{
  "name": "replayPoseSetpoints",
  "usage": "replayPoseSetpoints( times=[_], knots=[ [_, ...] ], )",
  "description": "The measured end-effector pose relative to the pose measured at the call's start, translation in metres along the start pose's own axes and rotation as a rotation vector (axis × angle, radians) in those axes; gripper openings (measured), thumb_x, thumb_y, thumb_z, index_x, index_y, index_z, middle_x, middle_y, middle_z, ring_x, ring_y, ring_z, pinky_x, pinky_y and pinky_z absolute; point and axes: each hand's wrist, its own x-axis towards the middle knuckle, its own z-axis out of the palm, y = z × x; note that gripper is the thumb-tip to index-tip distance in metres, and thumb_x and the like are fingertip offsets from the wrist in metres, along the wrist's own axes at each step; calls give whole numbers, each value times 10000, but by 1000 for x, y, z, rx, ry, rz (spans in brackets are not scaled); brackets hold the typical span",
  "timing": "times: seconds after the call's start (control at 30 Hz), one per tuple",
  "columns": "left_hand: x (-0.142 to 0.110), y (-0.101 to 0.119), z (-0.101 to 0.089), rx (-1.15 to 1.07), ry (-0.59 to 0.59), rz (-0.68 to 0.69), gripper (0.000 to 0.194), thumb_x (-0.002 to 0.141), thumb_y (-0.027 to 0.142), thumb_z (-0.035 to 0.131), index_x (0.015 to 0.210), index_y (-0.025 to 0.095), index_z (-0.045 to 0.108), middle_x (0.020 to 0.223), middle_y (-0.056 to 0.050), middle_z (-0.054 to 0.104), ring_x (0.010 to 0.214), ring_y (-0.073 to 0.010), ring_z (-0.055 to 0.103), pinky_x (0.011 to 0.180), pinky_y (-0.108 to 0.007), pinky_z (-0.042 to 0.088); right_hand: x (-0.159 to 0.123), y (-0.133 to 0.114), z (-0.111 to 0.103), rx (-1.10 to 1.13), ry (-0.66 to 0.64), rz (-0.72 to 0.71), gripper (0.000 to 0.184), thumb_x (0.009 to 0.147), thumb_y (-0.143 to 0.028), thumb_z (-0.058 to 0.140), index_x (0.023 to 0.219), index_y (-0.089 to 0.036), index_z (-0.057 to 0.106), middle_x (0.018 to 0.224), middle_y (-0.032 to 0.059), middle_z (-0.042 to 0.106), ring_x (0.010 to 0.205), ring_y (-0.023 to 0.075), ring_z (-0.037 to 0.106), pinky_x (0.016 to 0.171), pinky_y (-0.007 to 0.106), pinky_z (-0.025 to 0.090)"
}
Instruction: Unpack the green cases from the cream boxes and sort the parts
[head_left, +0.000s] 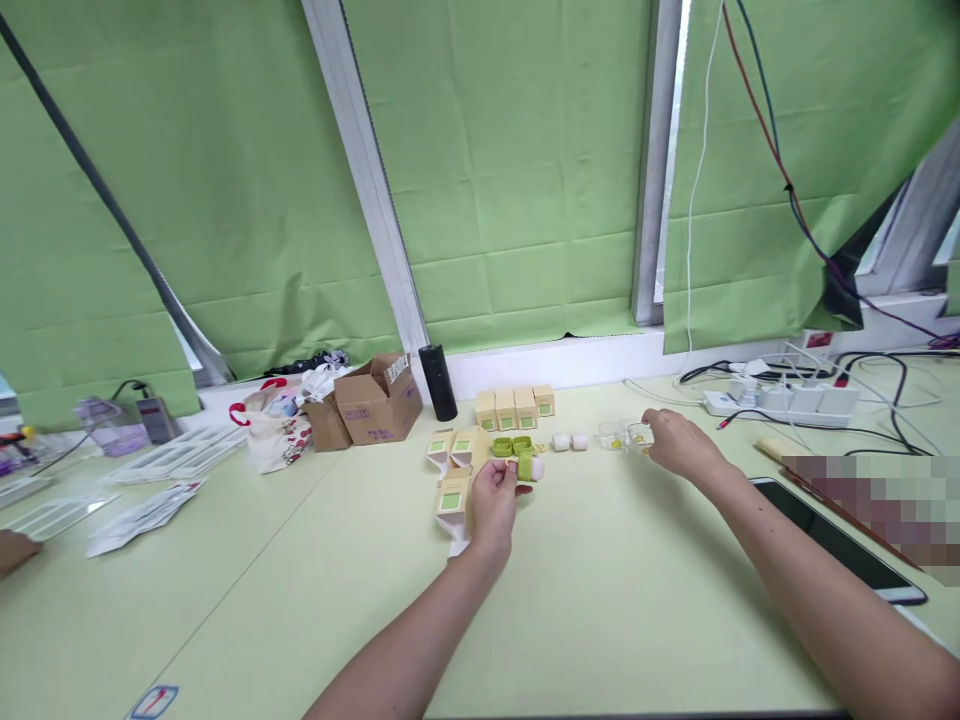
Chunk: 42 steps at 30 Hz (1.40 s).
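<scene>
Green and white mark the small piece point(526, 467) held in the left hand point(493, 505); its fingers are closed around it in a pinch, thumb on the near side, the white end poking out to the right beyond the fingertips. The right hand point(679, 443) reaches well off to the right, its fingers bunched close together at the right edge of a clear cup point(637, 438); whether they grip it or only touch it, I cannot tell; a second clear cup point(610, 436) sits just left of those fingers.

Between the two hands stand two white caps point(570, 441); just behind the left fingers are two green tubs point(511, 446), with some yellow bits point(540, 448) beside them; the left hand partly covers an open carton point(451, 500), and a row of small boxes point(515, 408) stands farther behind.

The step in hand looks like handling loose parts, one held while another is reached for; the next move, I judge, calls for a steady left pinch and a light, sure right-hand hold on the clear rim.
</scene>
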Motion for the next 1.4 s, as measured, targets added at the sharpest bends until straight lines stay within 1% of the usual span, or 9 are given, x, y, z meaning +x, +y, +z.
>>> replayPoseSetpoints(
  times=[0.07,0.23,0.37,0.5,0.63,0.77,0.93,1.2,1.4],
  knots=[
    [0,0,0,-3,-1,5,402,796,526,803,833,157,647,879,-72,729,791,-171,691,709,-314,609,3,5,5,-14,-26,10,423,761,-13,591,1161,-129,663,1115,198,692,983,311,686,710,323,409],
    [1,0,0,5,2,9,412,783,532,808,841,153,655,890,-79,734,799,-178,698,702,-315,610,7,12,16,-35,-86,2,288,765,-21,601,1019,-139,668,1023,177,705,916,287,694,678,305,387],
    [1,0,0,11,1,0,430,772,545,814,825,153,646,871,-78,731,791,-174,686,706,-315,610,10,15,22,-30,-99,2,246,786,-32,600,1000,-144,651,1005,171,700,904,273,692,686,298,386],
    [0,0,-1,19,-5,7,404,805,534,788,844,158,646,896,-81,735,799,-169,684,723,-314,611,13,18,26,-10,-102,7,225,801,-42,606,1001,-140,640,1023,180,696,900,268,692,695,297,390],
    [0,-1,-1,20,-5,13,398,810,529,784,842,159,641,888,-73,732,797,-168,685,720,-314,612,15,19,28,21,-104,13,231,811,-66,615,1029,-138,634,1016,186,701,896,280,697,698,304,400],
    [1,-2,-1,18,-5,12,396,807,524,787,839,157,642,890,-77,735,792,-169,686,706,-310,610,16,19,29,57,-100,6,284,806,-74,608,1084,-127,628,1058,211,708,948,307,698,721,317,413],
    [0,0,-1,11,-14,18,400,801,524,797,845,154,650,892,-88,741,800,-178,696,713,-313,607,17,20,30,120,-108,-14,418,787,-39,584,1194,-136,596,1067,174,732,992,275,700,750,285,416],
    [0,2,-1,7,-3,10,395,795,523,798,836,158,652,879,-72,732,789,-172,688,710,-310,600,20,20,34,178,-109,-25,420,750,-39,606,1149,-166,641,1065,141,746,1000,260,706,757,267,424],
    [-1,3,0,5,3,-6,411,771,525,823,832,157,651,863,-66,729,769,-164,681,709,-301,594,20,19,37,209,-91,-37,522,751,-29,595,1259,-141,628,1143,175,738,1070,280,699,820,282,462]
  ],
)
